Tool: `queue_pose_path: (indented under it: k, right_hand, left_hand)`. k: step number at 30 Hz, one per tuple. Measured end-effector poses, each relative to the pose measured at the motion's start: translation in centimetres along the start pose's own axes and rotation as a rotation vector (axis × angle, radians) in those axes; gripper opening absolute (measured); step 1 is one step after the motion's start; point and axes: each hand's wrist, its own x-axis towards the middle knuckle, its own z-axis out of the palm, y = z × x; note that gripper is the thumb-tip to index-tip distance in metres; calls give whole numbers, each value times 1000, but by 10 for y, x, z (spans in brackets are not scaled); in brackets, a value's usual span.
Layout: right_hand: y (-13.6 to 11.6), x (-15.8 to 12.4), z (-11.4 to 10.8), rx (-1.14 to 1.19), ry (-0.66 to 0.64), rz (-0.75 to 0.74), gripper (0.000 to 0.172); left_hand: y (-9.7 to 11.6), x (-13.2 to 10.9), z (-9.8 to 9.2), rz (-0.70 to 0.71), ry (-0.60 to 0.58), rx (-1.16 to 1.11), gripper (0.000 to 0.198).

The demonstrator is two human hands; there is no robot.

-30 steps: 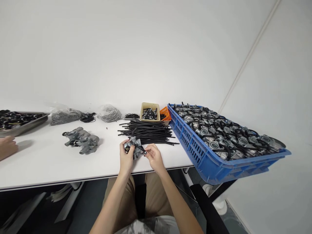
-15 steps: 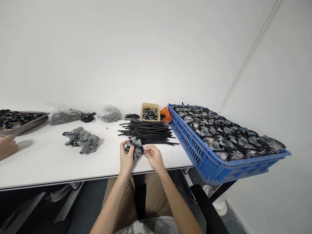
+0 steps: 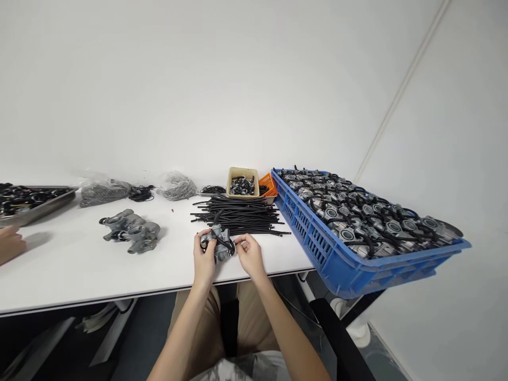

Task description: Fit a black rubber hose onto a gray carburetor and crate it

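My left hand [image 3: 203, 253] is wrapped round a small grey metal carburetor [image 3: 220, 254], held just above the table near its front edge. A black rubber hose [image 3: 224, 239] lies across the carburetor and bends down on its right side. Fingers of my right hand [image 3: 249, 254] are pinched at that bend, closed on the hose; the exact contact is partly hidden. Right behind the carburetor lies a pile of black hoses [image 3: 242, 214]. Left of my hands, a few more carburetors [image 3: 133, 231] rest close together on the table [image 3: 79, 264].
A blue crate [image 3: 317, 248] full of carburetors with hoses stands on the right. Along the wall are a cream bin [image 3: 243, 172] of small parts, an orange basket [image 3: 270, 182], plastic bags [image 3: 177, 185] and a metal tray [image 3: 39, 210]. Another person's hand [image 3: 11, 244] is at far left.
The hose's free end has swung round to the carburetor's right side, and my right fingers are now at its bend. My left hand keeps its hold. The view has shifted slightly.
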Motion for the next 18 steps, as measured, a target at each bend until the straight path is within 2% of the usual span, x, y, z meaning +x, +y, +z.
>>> queue_pose_path:
  k: [4,9,12,18]
  right_hand:
    - [-3,0,-2,170,-91,35,16]
    - [0,2,0,297,-237,88,54]
    - [4,5,4,387,-256,158,55]
    - [3,8,4,448,-155,225,48]
  left_hand:
    - [0,0,0,7,1,23,33]
    - [2,-2,0,25,-22,23,30]
    - [2,-1,0,39,-45,45,29]
    - [3,1,0,4,-82,26,27]
